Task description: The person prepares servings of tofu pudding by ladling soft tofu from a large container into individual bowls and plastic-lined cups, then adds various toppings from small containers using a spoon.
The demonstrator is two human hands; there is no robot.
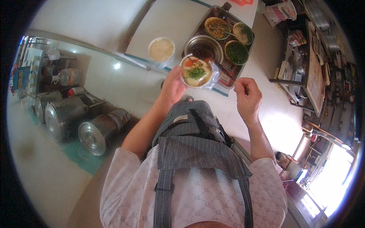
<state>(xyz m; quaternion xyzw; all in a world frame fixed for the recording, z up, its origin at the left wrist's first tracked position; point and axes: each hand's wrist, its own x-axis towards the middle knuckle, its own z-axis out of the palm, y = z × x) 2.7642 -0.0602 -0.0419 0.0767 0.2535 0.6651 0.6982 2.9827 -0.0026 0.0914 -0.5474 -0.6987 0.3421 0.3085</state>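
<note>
My left hand [174,85] holds a round bowl [196,71] of pale, custard-like food by its side. Chopped green herbs, red bits and tan bits lie on top, and a clear plastic bag [213,77] hangs around the bowl. My right hand [248,98] is up at the right, its fingers curled. A dark utensil handle [226,72] runs from the metal pot [188,47] to those fingertips; whether they grip it is unclear. The pot holds dark liquid. A second bowl [161,50] of plain pale food, also bagged, stands on the white table [171,22].
A tray [212,12] carries the pot and bowls of tan bits [216,28], pale topping [243,32] and chopped greens [236,52]. Lidded metal drums [92,138] stand at left. A wooden-topped stand [316,77] holding metalware is at right, below a printed sack [281,12].
</note>
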